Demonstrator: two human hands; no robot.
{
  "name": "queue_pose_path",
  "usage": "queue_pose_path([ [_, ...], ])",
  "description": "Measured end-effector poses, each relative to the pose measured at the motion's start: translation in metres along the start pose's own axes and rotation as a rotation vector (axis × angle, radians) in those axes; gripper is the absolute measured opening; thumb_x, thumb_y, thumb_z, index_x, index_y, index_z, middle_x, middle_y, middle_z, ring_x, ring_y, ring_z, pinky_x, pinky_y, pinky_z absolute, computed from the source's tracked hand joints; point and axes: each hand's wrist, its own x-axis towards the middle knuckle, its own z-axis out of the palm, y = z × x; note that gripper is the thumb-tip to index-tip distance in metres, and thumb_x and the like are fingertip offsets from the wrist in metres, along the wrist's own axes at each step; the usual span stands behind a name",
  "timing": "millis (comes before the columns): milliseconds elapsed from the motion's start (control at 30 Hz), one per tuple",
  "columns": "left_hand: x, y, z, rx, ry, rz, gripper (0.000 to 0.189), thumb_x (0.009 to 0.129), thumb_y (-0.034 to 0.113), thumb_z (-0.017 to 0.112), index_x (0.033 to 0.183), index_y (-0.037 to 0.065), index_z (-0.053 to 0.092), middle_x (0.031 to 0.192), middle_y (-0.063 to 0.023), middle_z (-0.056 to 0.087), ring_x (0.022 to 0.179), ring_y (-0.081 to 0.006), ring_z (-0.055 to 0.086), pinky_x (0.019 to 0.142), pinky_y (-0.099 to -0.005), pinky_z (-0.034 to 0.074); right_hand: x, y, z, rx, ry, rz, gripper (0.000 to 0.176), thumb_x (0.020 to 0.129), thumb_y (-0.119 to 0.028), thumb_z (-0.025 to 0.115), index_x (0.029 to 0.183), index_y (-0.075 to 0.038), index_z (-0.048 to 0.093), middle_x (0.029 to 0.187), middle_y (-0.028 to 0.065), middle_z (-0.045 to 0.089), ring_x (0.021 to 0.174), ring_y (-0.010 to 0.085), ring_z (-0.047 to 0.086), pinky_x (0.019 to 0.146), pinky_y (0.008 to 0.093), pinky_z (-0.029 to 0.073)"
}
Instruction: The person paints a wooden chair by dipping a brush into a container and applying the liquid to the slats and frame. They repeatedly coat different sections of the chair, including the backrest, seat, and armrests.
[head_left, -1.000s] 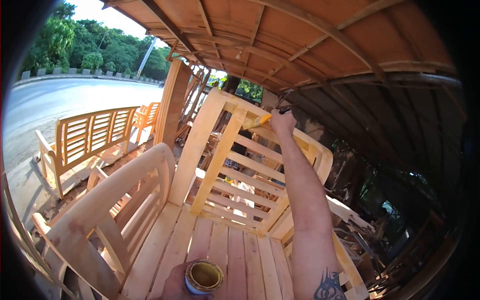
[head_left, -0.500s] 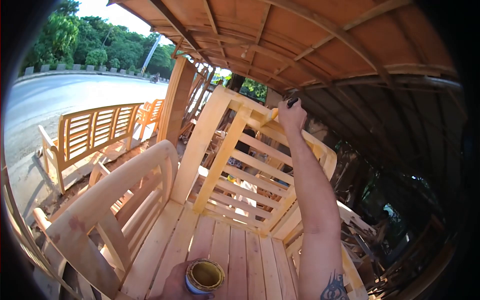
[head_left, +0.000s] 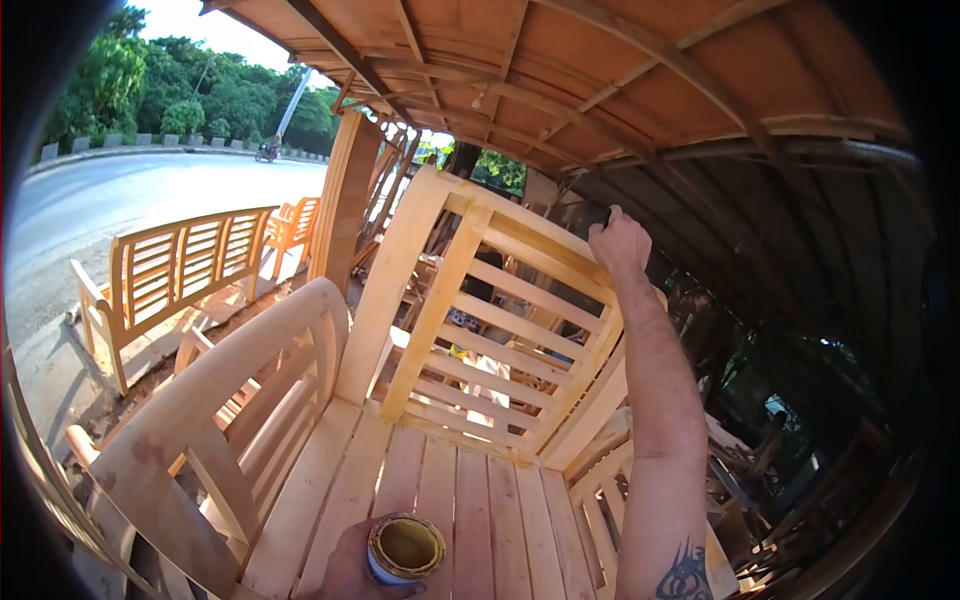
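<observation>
My left hand [head_left: 350,565] is wrapped round a small can [head_left: 405,548] with yellowish liquid in it, above the slatted seat [head_left: 440,500] of a pale wooden bench. My right arm reaches up to the top rail [head_left: 535,232] of the bench's backrest. At the rail's right part, my right hand [head_left: 620,243] is closed on a dark-handled brush, of which only a bit of the handle shows; its bristles are hidden behind the hand. Horizontal slats [head_left: 515,328] fill the backrest below the rail.
A curved wooden armrest [head_left: 215,385] stands at the left. Beyond it are a finished-looking bench [head_left: 190,265], an orange chair [head_left: 293,228] and a road [head_left: 180,185] with a motorcycle [head_left: 267,150]. A wooden post [head_left: 337,200] rises behind, under an orange-brown roof [head_left: 600,70].
My right hand has moved right and slightly down along the top rail, and the brush's bristles have gone out of sight. My left hand still holds the can. The motorcycle has moved left.
</observation>
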Motion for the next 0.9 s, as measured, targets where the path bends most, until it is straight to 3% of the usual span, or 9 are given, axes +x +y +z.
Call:
queue_pose_path([
  [100, 0.001, 0.0, 0.0, 0.005, -0.003, 0.001, 0.093, 0.066, 0.019, 0.095, 0.142, 0.001, 0.045, 0.131, -0.0134, 0.061, 0.121, -0.0247, 0.061, 0.105, -0.0387, 0.05, -0.002, -0.021, 0.01, -0.033, -0.205, -0.056, 0.039, 0.087, -0.027, 0.058, 0.117, -0.003, 0.064, 0.109, 0.023, 0.072, 0.101, 0.0387, 0.07, 0.09, 0.0488, 0.056],
  [167, 0.0, 0.001, 0.0, 0.008, -0.003, 0.001, 0.093, 0.066, 0.019, 0.095, 0.142, 0.001, 0.045, 0.131, -0.0134, 0.061, 0.121, -0.0247, 0.061, 0.105, -0.0386, 0.05, -0.009, -0.042, 0.033, 0.097, -0.088, -0.137, 0.035, 0.085, -0.026, 0.06, 0.112, -0.004, 0.065, 0.106, 0.0225, 0.072, 0.1, 0.0406, 0.069, 0.09, 0.0494, 0.055],
  [367, 0.0, 0.001, 0.0, 0.014, -0.002, -0.002, 0.093, 0.065, 0.019, 0.095, 0.142, 0.001, 0.046, 0.131, -0.0134, 0.062, 0.121, -0.0247, 0.061, 0.105, -0.0385, 0.05, -0.004, -0.1, 0.019, 0.356, -0.095, -0.113, 0.037, 0.088, -0.026, 0.063, 0.115, 0.0, 0.067, 0.096, 0.0232, 0.074, 0.1, 0.0407, 0.069, 0.094, 0.0474, 0.054],
  [467, 0.0, 0.001, 0.0, 0.015, -0.003, -0.001, 0.093, 0.065, 0.018, 0.095, 0.142, 0.001, 0.046, 0.131, -0.0134, 0.062, 0.121, -0.0246, 0.061, 0.105, -0.0384, 0.05, 0.011, -0.089, 0.03, 0.758, -0.093, 0.074, 0.024, 0.091, -0.023, 0.069, 0.1, -0.001, 0.068, 0.083, 0.014, 0.074, 0.072, 0.0224, 0.074, 0.066, 0.036, 0.06],
  [567, 0.0, 0.001, 0.0, 0.007, -0.003, -0.003, 0.092, 0.065, 0.018, 0.095, 0.142, 0.001, 0.046, 0.131, -0.0134, 0.062, 0.121, -0.0246, 0.061, 0.105, -0.0383, 0.05, 0.001, -0.068, 0.016, 1.161, -0.197, 0.38, 0.032, 0.092, -0.026, 0.072, 0.106, 0.002, 0.067, 0.086, 0.014, 0.075, 0.071, 0.0208, 0.074, 0.066, 0.0335, 0.061],
  [633, -0.001, 0.002, -0.001, 0.006, -0.002, -0.007, 0.092, 0.065, 0.018, 0.095, 0.142, 0.001, 0.046, 0.131, -0.0134, 0.062, 0.121, -0.0246, 0.061, 0.105, -0.0382, 0.05, -0.003, -0.035, 0.034, 0.932, -0.246, 0.489, 0.026, 0.093, -0.021, 0.071, 0.103, 0.003, 0.067, 0.083, 0.0107, 0.074, 0.061, 0.0124, 0.071, 0.055, 0.0272, 0.059],
  [700, 0.0, 0.004, -0.001, 0.017, -0.002, -0.008, 0.093, 0.065, 0.018, 0.095, 0.142, 0.001, 0.046, 0.131, -0.0135, 0.062, 0.121, -0.025, 0.061, 0.105, -0.0382, 0.05, -0.01, 0.004, 0.05, 0.968, -0.21, 0.606, 0.029, 0.092, -0.022, 0.07, 0.103, 0.004, 0.065, 0.079, 0.0124, 0.074, 0.058, 0.0148, 0.07, 0.053, 0.0288, 0.058],
  [800, -0.001, 0.008, -0.004, 0.056, -0.001, -0.01, 0.094, 0.064, 0.019, 0.096, 0.142, 0.001, 0.046, 0.131, -0.014, 0.062, 0.122, -0.0261, 0.061, 0.105, -0.0383, 0.05, -0.011, 0.021, 0.009, 0.623, -0.256, 0.61, 0.033, 0.09, -0.025, 0.067, 0.105, 0.004, 0.065, 0.087, 0.0179, 0.074, 0.072, 0.0234, 0.075, 0.064, 0.0359, 0.062],
  [900, 0.0, 0.008, -0.004, 0.047, 0.0, -0.015, 0.094, 0.063, 0.018, 0.096, 0.142, 0.001, 0.047, 0.131, -0.0141, 0.062, 0.121, -0.0264, 0.061, 0.105, -0.0385, 0.05, -0.004, 0.026, 0.007, -0.008, -0.022, 0.26, 0.036, 0.088, -0.029, 0.064, 0.11, 0.0, 0.065, 0.098, 0.0208, 0.074, 0.09, 0.0333, 0.074, 0.081, 0.0457, 0.06],
])
